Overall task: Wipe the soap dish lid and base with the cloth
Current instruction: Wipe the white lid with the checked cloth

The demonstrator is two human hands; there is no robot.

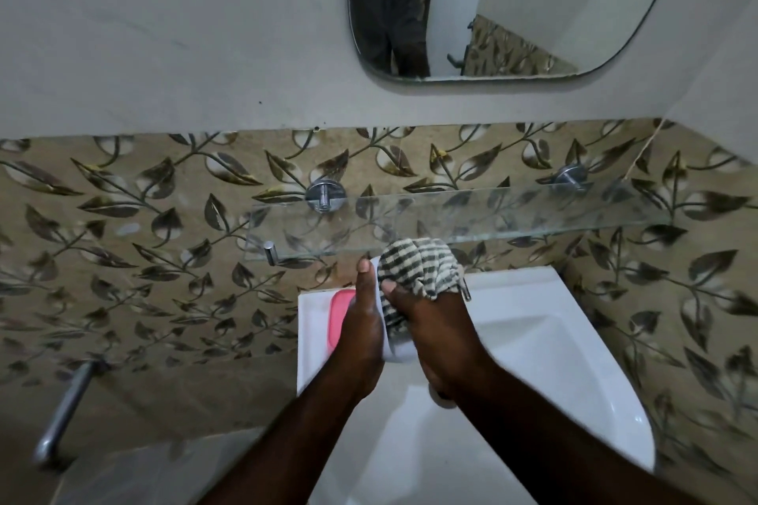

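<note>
My left hand (363,330) grips a white soap dish part (389,334) and holds it upright over the sink's back left area, thumb along its upper edge. Whether this part is the lid or the base cannot be told. My right hand (434,334) holds a bunched grey-and-cream striped cloth (418,269) against the part's inner face. A pink soap dish piece (338,316) lies flat on the sink ledge, just left of my left hand and partly hidden by it.
The white sink (574,361) fills the lower middle. A glass shelf (512,213) on chrome mounts juts out just above my hands. A mirror (512,4) hangs higher up. A chrome bar (65,410) sticks out at lower left.
</note>
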